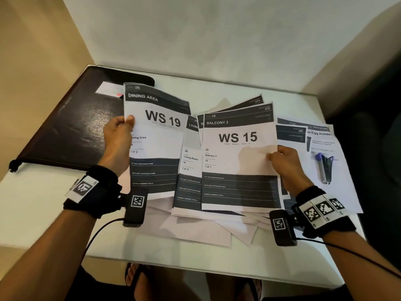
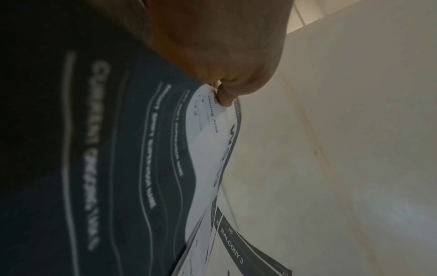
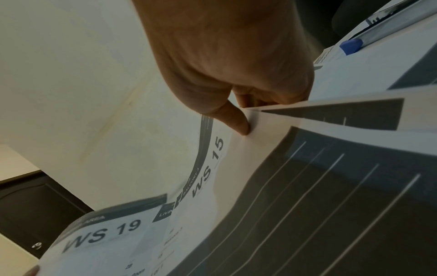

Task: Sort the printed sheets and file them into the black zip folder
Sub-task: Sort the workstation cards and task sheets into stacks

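My left hand (image 1: 121, 127) pinches the left edge of the "WS 19 Dining Area" sheet (image 1: 158, 137) and holds it up off the table; the same pinch shows in the left wrist view, hand (image 2: 222, 89) on sheet (image 2: 208, 142). My right hand (image 1: 282, 157) pinches the right edge of the "WS 15 Balcony 3" sheet (image 1: 238, 157), with more sheets fanned behind it; the thumb (image 3: 236, 119) lies on the paper (image 3: 236, 168). A "Living Room" sheet (image 1: 191, 161) shows between the two. The black zip folder (image 1: 71, 127) lies shut at the left.
Loose sheets (image 1: 206, 227) are scattered on the white table (image 1: 39, 205) under my hands. A blue-capped marker (image 1: 321, 168) and a black clip lie on papers at the right (image 1: 338, 166). Walls close in behind and at both sides. A white label (image 1: 110, 89) sits on the folder.
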